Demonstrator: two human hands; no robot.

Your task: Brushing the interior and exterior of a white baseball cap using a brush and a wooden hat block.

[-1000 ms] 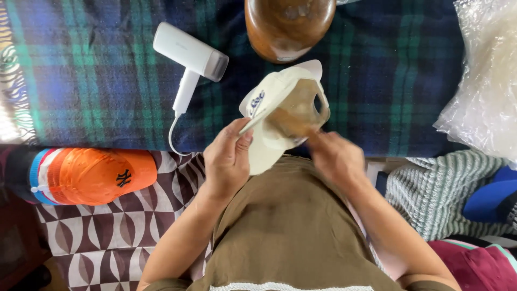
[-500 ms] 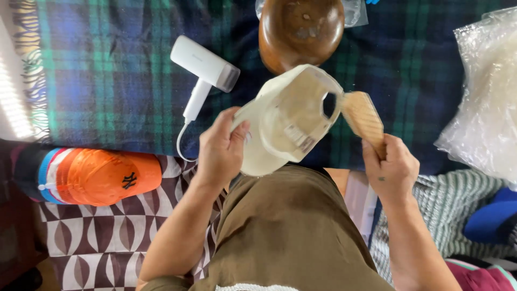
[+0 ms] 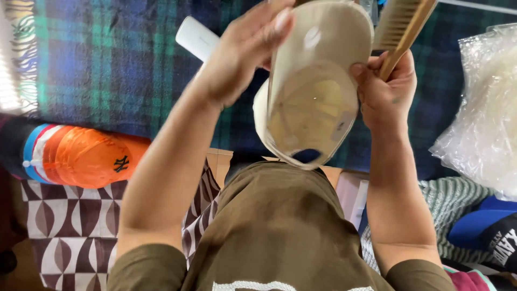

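Note:
A cream baseball cap (image 3: 312, 102) is raised close to the camera, its inside facing me. My left hand (image 3: 245, 51) grips the cap at its upper left by the brim. My right hand (image 3: 385, 89) is closed on the handle of a wooden brush (image 3: 401, 24), whose bristled head points up to the right, and its thumb touches the cap's right edge.
A white hair dryer (image 3: 196, 37) lies on the dark plaid blanket (image 3: 97, 64) behind the cap. A stack of caps with an orange one (image 3: 86, 156) sits left. A clear plastic bag (image 3: 484, 118) and a blue cap (image 3: 484, 231) lie at right.
Both hands have lifted the cap and the brush up toward the camera. The cap has turned so its inside faces me, and it now hides the brown bowl-like thing.

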